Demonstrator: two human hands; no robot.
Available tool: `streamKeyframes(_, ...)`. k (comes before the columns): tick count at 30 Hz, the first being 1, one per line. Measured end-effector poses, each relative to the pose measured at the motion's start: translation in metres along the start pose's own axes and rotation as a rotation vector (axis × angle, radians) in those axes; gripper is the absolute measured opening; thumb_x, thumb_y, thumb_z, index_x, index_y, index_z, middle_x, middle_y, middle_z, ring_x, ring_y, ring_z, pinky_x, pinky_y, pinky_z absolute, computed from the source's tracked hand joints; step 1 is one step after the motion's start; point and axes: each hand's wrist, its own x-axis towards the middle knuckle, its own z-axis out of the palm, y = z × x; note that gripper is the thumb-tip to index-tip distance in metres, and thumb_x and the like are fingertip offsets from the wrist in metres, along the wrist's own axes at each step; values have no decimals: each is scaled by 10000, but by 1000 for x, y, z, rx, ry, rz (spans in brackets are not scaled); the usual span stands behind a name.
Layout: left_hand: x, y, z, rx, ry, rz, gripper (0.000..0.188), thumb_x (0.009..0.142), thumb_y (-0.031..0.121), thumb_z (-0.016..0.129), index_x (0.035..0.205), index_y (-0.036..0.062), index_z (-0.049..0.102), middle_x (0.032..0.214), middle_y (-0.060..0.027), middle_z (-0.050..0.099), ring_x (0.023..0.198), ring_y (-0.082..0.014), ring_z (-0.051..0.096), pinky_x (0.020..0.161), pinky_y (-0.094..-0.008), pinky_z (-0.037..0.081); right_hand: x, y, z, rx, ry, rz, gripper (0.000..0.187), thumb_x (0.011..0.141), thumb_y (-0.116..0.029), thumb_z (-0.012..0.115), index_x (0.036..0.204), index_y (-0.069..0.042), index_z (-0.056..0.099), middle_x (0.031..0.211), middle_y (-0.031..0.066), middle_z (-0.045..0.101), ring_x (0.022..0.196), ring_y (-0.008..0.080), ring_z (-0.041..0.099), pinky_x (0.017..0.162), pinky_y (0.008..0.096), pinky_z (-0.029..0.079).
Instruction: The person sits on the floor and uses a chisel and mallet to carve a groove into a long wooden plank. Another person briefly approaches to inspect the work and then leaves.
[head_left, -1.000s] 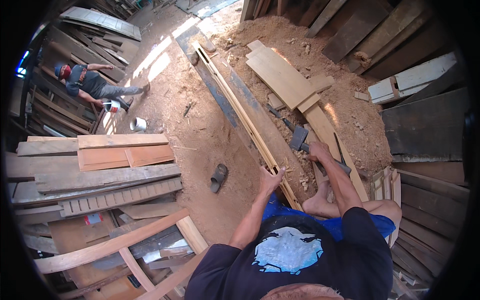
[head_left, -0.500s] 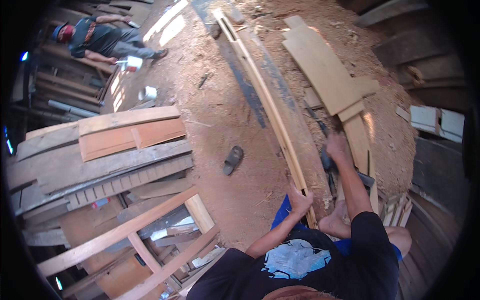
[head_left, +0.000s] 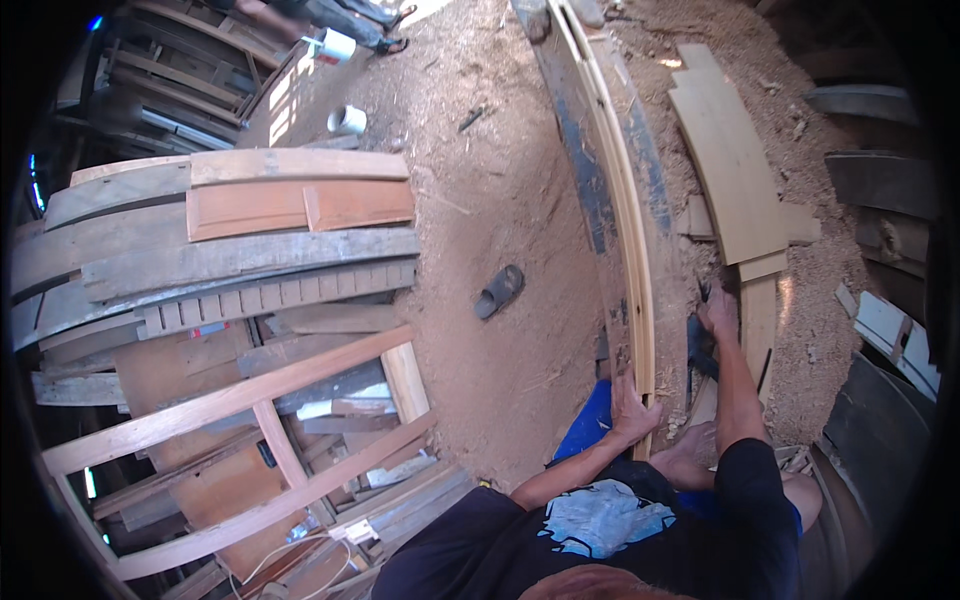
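A long, narrow, pale wooden strip with a groove along it lies lengthwise on a dark, worn plank. My left hand is closed around the strip's near end, its thumb over the edge. To the right, low by the ground, my right hand is curled beside a dark tool. A small dark piece shows at its fingertips; what it grips is hard to make out. My bare foot rests near the strip's near end.
Flat pale boards lie on sawdust at right. A sandal sits on the dirt floor. Stacked planks and a wooden frame fill the left. Beyond are a white bucket, a white container and another person's legs.
The view has shifted, so the surroundings appear moved and the other person is mostly cut off. My left hand stays on the strip; my right hand stays by the dark tool.
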Motion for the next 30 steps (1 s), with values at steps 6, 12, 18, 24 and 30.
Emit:
streamKeyframes(6,-11,-6,-4,-4,-54,59,956,738,325,740,1485,-32,262,1354,-306,444,1277,-457,426,1102,-497,346,-89,21,-10,222,325,-151,571,813,-226,653,1293,49,512,1237,353,579,1176,476,569,1018,506,456)
streamKeyframes(12,26,-35,-19,244,-296,287,1025,780,559,748,1460,-45,276,1390,-331,410,1317,-486,403,1121,-515,344,-206,-38,-59,532,186,-50,315,800,-173,662,1024,44,621,910,217,691,819,339,701,706,420,548)
streamKeyframes(18,30,-18,-68,255,-612,208,997,788,583,747,1437,-57,343,1341,-315,549,1240,-430,555,1048,-464,447,-218,-44,-38,848,89,-222,280,825,-184,655,986,33,580,757,117,640,640,197,642,586,342,512)
streamKeyframes(24,48,-53,-38,153,-699,322,621,835,519,743,1168,9,624,1031,-225,704,993,-335,686,881,-418,526,-257,-72,-56,830,151,-380,200,823,-163,654,900,4,576,640,75,591,564,165,612,527,324,496)
streamKeyframes(30,45,-110,-34,-55,-633,368,326,876,349,708,873,34,625,745,-97,657,668,-210,616,646,-382,498,-287,-75,-55,787,11,-374,218,817,-163,658,924,16,594,660,84,616,544,169,607,517,319,497)
